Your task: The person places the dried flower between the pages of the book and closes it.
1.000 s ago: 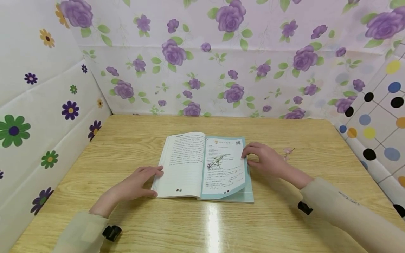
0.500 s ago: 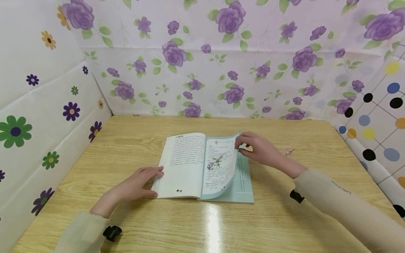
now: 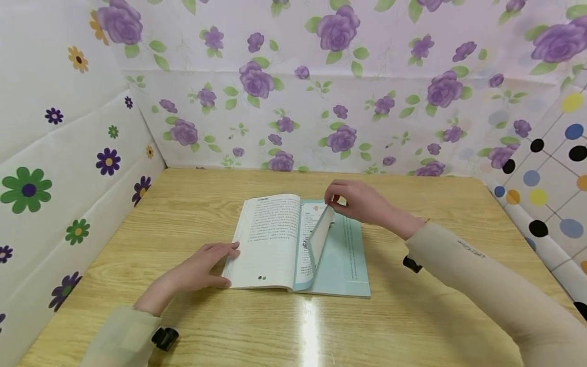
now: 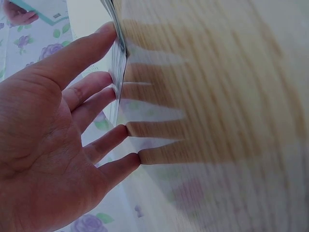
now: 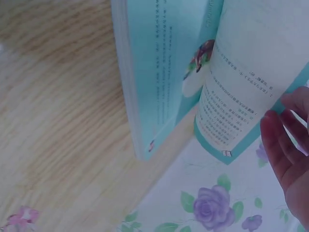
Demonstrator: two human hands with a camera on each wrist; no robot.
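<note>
An open book (image 3: 268,250) lies on the wooden table, with printed text on its left page and a pale blue right side. My left hand (image 3: 197,267) rests at the book's left edge. In the left wrist view, its thumb and some fingertips touch the stacked page edges (image 4: 117,72), its fingers fairly straight. My right hand (image 3: 357,201) pinches the outer edge of a blue-bordered page (image 5: 256,72), lifted and curled toward the left. Beneath it shows a light blue page (image 3: 346,255) with small text and a picture. The curled page hides part of its printed side.
Bare wooden table (image 3: 220,331) surrounds the book. A pink flower (image 5: 21,217) shows at the lower left of the right wrist view. Floral sheets (image 3: 293,117) stand behind and at the left; a dotted sheet (image 3: 541,204) stands at the right.
My right hand has moved left and up, carrying the page from nearly flat to raised and curled over. The blue page below has become exposed. My left hand has stayed in place.
</note>
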